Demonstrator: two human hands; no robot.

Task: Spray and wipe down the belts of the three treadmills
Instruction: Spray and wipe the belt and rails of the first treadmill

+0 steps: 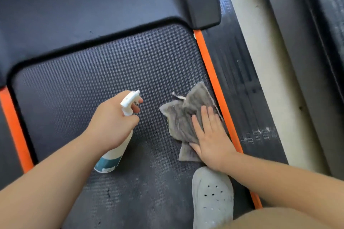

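Observation:
A dark textured treadmill belt [93,83] fills the middle of the head view, with orange strips along both sides. My left hand [111,122] grips a white spray bottle [111,156] with a teal label, a finger on the trigger and the nozzle pointing away over the belt. My right hand [210,135] presses flat, fingers straight, on a crumpled grey cloth [184,115] that lies on the belt close to the right orange strip [210,72]. Pale smeared patches show on the belt in front of my foot.
My grey perforated clog [212,197] stands on the belt below my right hand. The black motor cover [93,5] spans the top. A ribbed black side rail [240,80] runs right of the belt, then a pale floor strip and another dark machine at far right.

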